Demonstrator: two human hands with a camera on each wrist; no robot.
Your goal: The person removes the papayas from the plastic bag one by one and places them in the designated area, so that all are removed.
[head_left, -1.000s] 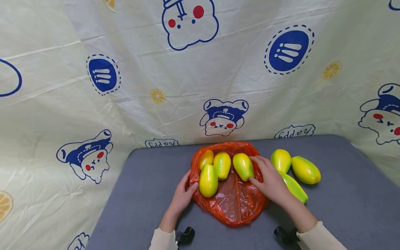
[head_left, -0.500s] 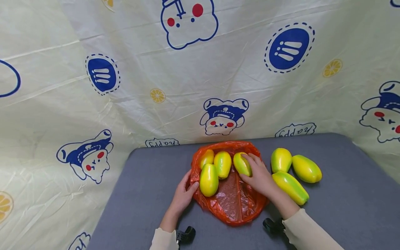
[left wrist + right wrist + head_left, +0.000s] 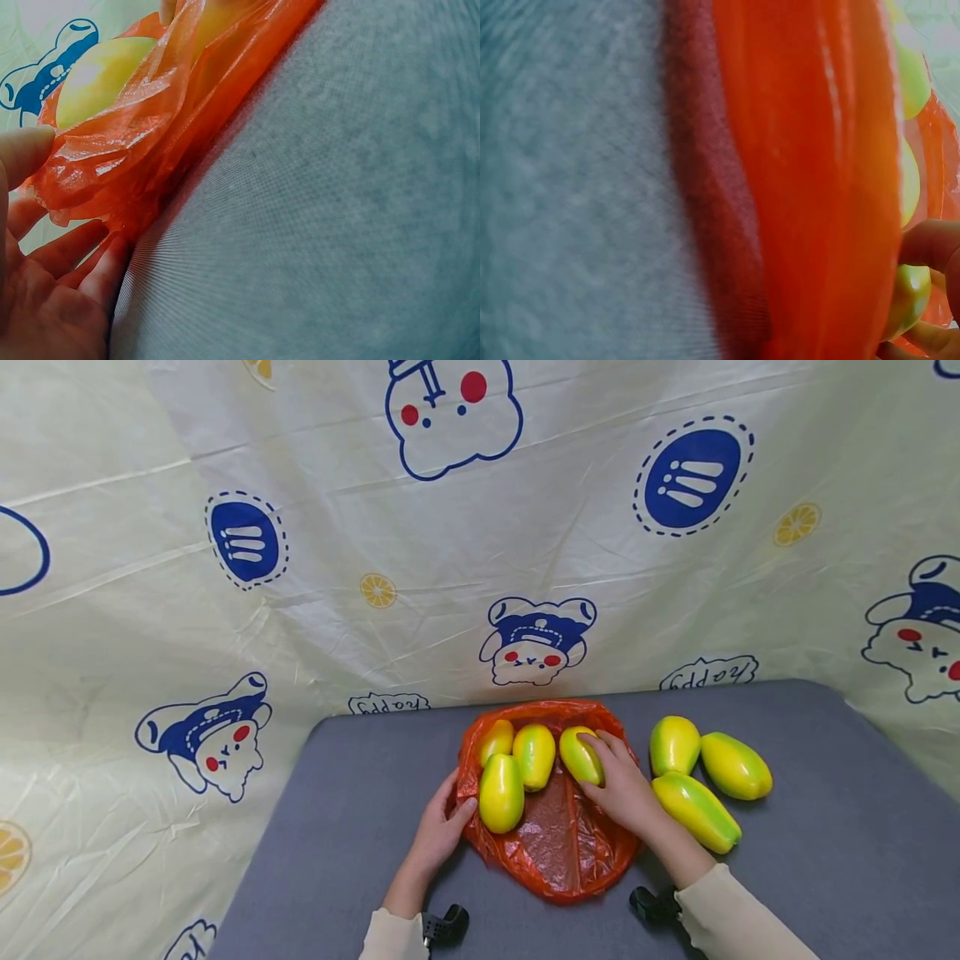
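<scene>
An orange-red plastic bag lies spread wide on the grey table. Inside it, towards the left and back, are a front yellow-green papaya, a middle one, and one at the far left partly hidden. My left hand holds the bag's left rim, thumb over the edge; in the left wrist view its fingers lie behind the plastic. Over the bag's back right, my right hand grips another papaya by its right side. In the right wrist view the bag wall hides much of that grip.
To the right of the bag, three more papayas lie close together: one at the back, one at the right and one in front. A printed sheet hangs behind the grey table. Black wrist cameras stick out below both hands.
My right hand has moved left over the papaya in the bag, and that papaya has shifted slightly left. The left hand stays at the rim. Little differs over the last half second.
</scene>
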